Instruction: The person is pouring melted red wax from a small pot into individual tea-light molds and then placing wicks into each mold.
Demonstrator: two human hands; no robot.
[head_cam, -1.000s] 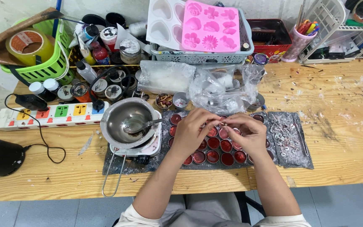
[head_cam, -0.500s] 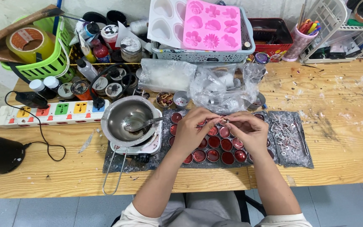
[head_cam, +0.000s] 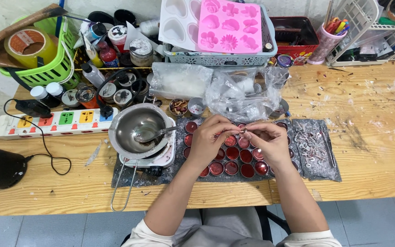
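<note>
- Small round tins [head_cam: 234, 161] of glossy red wax sit in rows on the wooden counter [head_cam: 371, 155], near centre.
- Left hand [head_cam: 211, 139] and right hand [head_cam: 267, 142] meet above them, each grip pinching a tiny item too small to identify.
- A shiny steel bowl [head_cam: 138, 130] stands left.

Both hands meet over rows of small round tins filled with red wax [head_cam: 234, 160] on a dark mat [head_cam: 316, 158]: the left hand [head_cam: 211, 139] and right hand [head_cam: 268, 142] pinch something tiny between their fingertips, perhaps a wick, too small to tell. Just left of them a steel bowl [head_cam: 138, 130] holding a spoon [head_cam: 154, 134] sits on a wooden table [head_cam: 380, 119].
</note>
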